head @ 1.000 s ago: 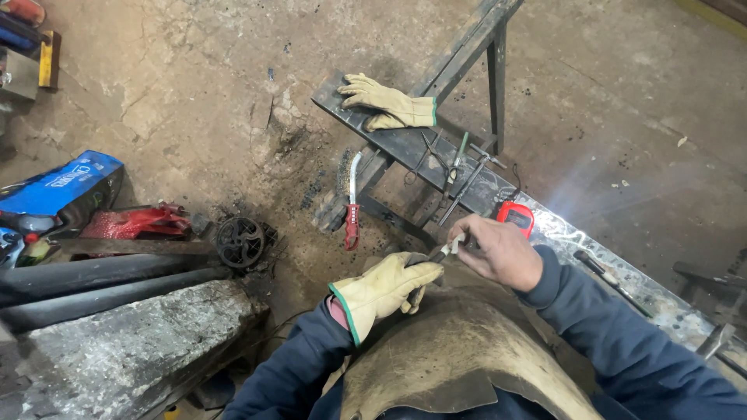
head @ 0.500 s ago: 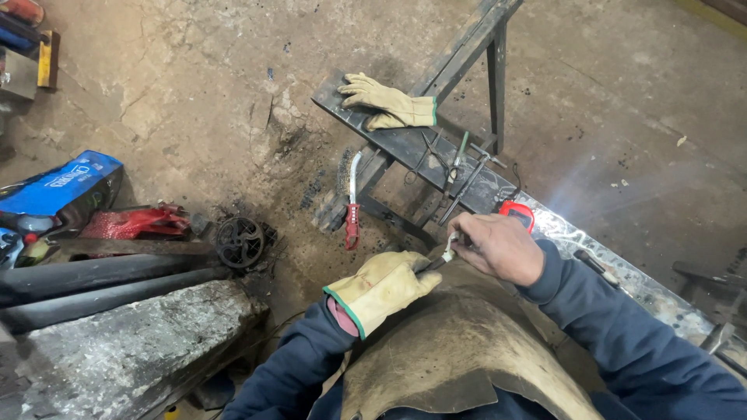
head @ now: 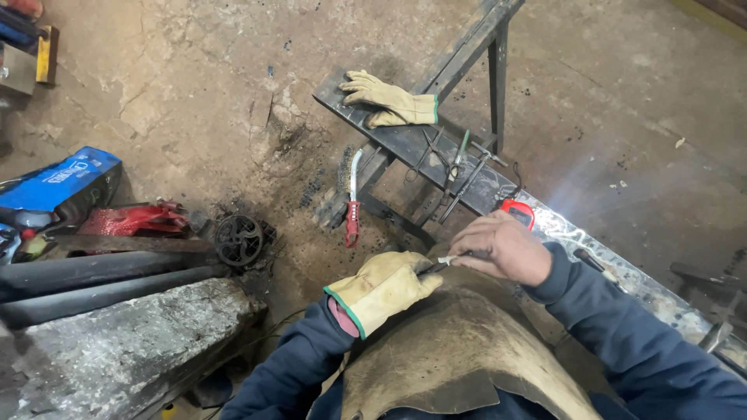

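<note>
My left hand point(head: 383, 289) wears a tan leather glove with a green cuff and is closed around the end of a thin dark rod point(head: 437, 266). My bare right hand point(head: 502, 247) pinches the same rod near its pale tip, just to the right of the glove. Both hands hover over a brown leather apron point(head: 443, 358) on my lap. A second tan glove point(head: 391, 99) lies on the far end of the steel bar point(head: 405, 144) in front of me.
A wire brush with a red handle point(head: 352, 204) hangs off the bar. Pliers and thin rods point(head: 455, 167) lie on it, beside a red tool point(head: 517, 210). To the left are a concrete block point(head: 117, 342), dark pipes point(head: 93, 272), a small wheel point(head: 238, 239) and a blue box point(head: 62, 183).
Both hands drifted slightly down and right with the rod; the grip stays the same.
</note>
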